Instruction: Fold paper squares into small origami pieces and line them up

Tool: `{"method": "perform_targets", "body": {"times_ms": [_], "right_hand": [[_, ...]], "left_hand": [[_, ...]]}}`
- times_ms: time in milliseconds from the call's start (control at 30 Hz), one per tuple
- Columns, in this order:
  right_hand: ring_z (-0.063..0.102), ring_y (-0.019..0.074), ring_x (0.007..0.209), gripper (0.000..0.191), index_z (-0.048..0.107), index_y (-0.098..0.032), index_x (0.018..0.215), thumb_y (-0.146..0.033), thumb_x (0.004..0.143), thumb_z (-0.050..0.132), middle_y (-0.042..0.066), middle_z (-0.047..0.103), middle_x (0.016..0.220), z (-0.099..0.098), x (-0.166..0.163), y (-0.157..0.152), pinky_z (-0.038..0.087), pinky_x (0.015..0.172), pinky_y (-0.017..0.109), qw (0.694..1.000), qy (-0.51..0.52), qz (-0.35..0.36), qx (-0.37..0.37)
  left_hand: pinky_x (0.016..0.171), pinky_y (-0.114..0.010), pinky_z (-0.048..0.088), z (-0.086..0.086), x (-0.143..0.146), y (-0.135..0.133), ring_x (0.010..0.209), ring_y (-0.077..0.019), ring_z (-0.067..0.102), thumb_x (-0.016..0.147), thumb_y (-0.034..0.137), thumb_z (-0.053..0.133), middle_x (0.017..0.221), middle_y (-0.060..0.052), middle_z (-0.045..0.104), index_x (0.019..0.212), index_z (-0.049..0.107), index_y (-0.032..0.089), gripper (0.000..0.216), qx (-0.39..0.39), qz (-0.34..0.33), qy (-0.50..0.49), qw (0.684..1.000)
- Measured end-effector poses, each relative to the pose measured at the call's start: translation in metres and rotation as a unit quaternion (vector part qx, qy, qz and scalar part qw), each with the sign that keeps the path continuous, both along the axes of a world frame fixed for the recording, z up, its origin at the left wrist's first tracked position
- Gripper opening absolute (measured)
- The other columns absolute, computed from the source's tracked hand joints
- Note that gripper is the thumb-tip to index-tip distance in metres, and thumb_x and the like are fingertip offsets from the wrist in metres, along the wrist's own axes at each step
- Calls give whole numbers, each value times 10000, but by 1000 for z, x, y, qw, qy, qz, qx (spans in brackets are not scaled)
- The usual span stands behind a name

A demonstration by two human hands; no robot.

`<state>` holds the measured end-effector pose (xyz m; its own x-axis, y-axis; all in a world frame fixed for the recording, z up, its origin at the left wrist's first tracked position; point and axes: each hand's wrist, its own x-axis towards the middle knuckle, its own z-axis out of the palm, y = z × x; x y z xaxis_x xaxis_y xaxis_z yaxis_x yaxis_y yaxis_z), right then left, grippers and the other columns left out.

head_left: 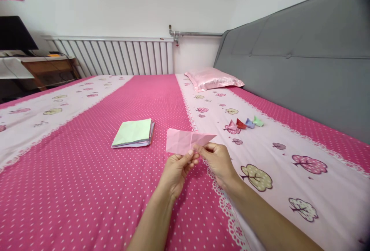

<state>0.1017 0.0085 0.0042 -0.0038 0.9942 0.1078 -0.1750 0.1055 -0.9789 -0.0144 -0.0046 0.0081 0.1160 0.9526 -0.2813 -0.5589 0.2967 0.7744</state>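
A pink sheet of folded paper is held up above the bed, creased across its face, with its right end drawn to a point and its left end square. My left hand pinches its lower edge near the middle, thumb on top. Right beside it, my right hand grips the same edge between thumb and fingers, close to the pointed end. To the left lies a stack of square paper, pale green on top with other colours beneath. Several small folded paper pieces in pink, red, blue and green sit in a row to the right.
The bed has a pink dotted and white tree-patterned cover. A pink pillow rests near the grey headboard. Against the far wall stands a white radiator; a desk with a monitor is at far left.
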Motion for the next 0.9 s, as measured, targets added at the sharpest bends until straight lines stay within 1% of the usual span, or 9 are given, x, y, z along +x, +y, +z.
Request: {"method": "perform_targets", "body": {"times_ms": [67,233,333,400,500,667,733,800,900], "right_hand": [[502,110,523,299,613,-128,589,-416,659,653,-13,575,535,1,2,1,386,533,241,1000,-17,-13,3],[312,63,446,363,495,-147,467,-414,656,650,-70,366,438,6,7,4,261,457,222,996,-40,-73,35],[293,68,464,390,433,-162,434,-392,660,652,-68,324,441,12,11,5,250,464,224,993,-45,-98,49],[308,76,474,410,408,-170,424,-399,671,642,-61,326,445,15,14,5,257,470,227,991,-51,-107,54],[347,88,481,416,419,-175,427,-434,677,627,-47,358,453,18,16,5,273,470,231,989,-61,-123,54],[373,92,477,355,520,-166,470,-438,665,640,-42,397,455,18,19,8,307,489,241,986,-53,-144,61],[366,86,475,278,609,-159,560,-415,660,653,-40,434,481,18,25,12,320,505,246,984,-34,-164,63],[367,83,485,240,670,-155,690,-392,655,664,-26,488,538,20,33,15,335,517,251,977,-8,-203,66],[412,96,532,263,684,-147,770,-383,657,664,-4,516,581,26,43,19,379,563,265,967,15,-243,77]], "left_hand": [[478,-86,449,1,0,0,499,-41,569,708,106,633,623,-60,673,663,675,65,74,-8,3,12,1000],[449,-78,431,1,-1,1,473,-32,551,699,106,642,601,-52,658,634,670,68,81,-14,0,18,1000],[443,-72,427,1,-2,2,462,-26,543,704,107,637,598,-50,655,638,672,66,85,-13,-7,17,1000],[440,-70,426,1,-2,2,461,-24,542,701,112,641,605,-52,658,639,673,68,82,-14,-7,18,1000],[437,-69,424,2,-2,1,460,-25,544,691,118,652,612,-57,661,638,672,68,76,-17,-3,21,1000],[433,-69,423,4,-3,1,447,-25,536,699,114,641,592,-55,651,636,668,59,88,-17,-6,17,1000],[428,-68,421,4,-5,1,439,-22,530,710,106,628,577,-48,643,640,665,58,93,-20,-6,18,1000],[432,-68,422,4,-8,3,438,-19,529,717,91,616,575,-45,642,644,663,59,92,-24,3,20,999],[452,-78,429,2,-11,4,456,-25,543,700,88,630,606,-53,657,647,661,67,65,-22,20,32,999]]}}
